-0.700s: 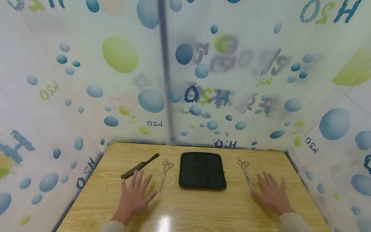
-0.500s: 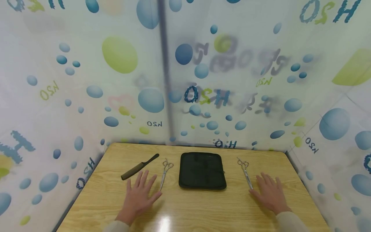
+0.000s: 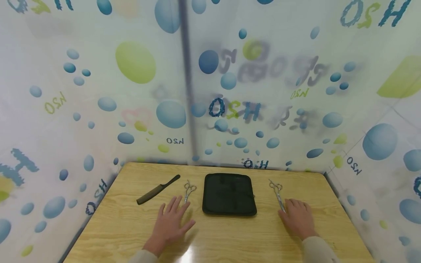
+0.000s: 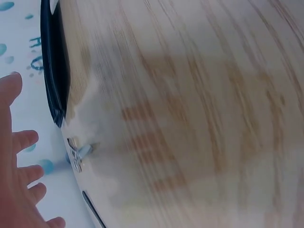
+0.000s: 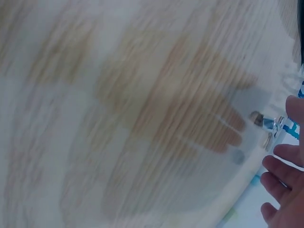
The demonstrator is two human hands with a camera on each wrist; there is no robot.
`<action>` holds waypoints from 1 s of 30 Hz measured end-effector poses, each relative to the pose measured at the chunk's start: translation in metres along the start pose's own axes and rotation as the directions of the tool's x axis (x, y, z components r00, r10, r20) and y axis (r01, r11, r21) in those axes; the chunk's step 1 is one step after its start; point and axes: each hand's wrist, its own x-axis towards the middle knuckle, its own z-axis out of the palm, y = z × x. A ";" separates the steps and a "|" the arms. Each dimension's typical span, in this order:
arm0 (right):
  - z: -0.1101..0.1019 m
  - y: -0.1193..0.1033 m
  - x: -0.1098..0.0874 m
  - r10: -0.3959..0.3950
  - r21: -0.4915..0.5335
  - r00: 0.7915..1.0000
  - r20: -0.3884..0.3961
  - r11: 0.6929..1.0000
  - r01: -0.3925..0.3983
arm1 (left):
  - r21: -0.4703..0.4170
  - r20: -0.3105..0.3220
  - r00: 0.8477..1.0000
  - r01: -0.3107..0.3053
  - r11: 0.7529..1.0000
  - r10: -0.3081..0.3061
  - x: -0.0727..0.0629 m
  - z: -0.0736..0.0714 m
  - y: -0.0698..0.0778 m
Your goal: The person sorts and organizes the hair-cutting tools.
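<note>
My left hand (image 3: 169,224) is spread over the table, its fingertips overlapping the blades of the left pair of scissors (image 3: 188,188) in the head view. It holds nothing. Those scissors (image 4: 78,153) also show small beyond the fingers in the left wrist view. On the right, my other hand (image 3: 297,217) has its thumb beside the blade tips of a second pair of scissors (image 3: 277,191). Its fingers (image 5: 280,171) are slightly bent with nothing between them. Between the hands lies a flat black zip case (image 3: 229,194).
A dark comb (image 3: 158,189) lies slanted at the left, behind the left hand. The wooden table (image 3: 227,241) is bordered at the back and sides by white curtains (image 3: 171,91) with blue and green spots. Both wrist views show hand reflections on the tabletop.
The left hand has moved right and now covers the left scissors' blades. My right hand has shifted slightly left to the other scissors' tips, its fingers less spread. Case and comb stay put.
</note>
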 end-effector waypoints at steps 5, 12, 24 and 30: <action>0.002 -0.007 0.010 0.028 -0.001 0.999 -0.035 1.000 -0.028 | -0.003 0.026 1.000 -0.005 1.000 0.005 0.003 0.003 0.007; 0.004 -0.016 0.022 0.073 0.013 0.993 -0.091 0.997 -0.072 | -0.017 0.029 0.999 -0.037 0.999 0.038 0.008 0.003 0.018; 0.015 -0.017 0.036 0.148 -0.044 0.987 -0.070 0.988 -0.151 | -0.028 0.031 0.997 -0.066 0.997 0.067 0.015 0.008 0.031; 0.016 -0.018 0.039 0.170 -0.021 0.985 -0.017 0.985 -0.170 | -0.039 0.045 0.996 -0.080 0.996 0.081 0.015 0.010 0.034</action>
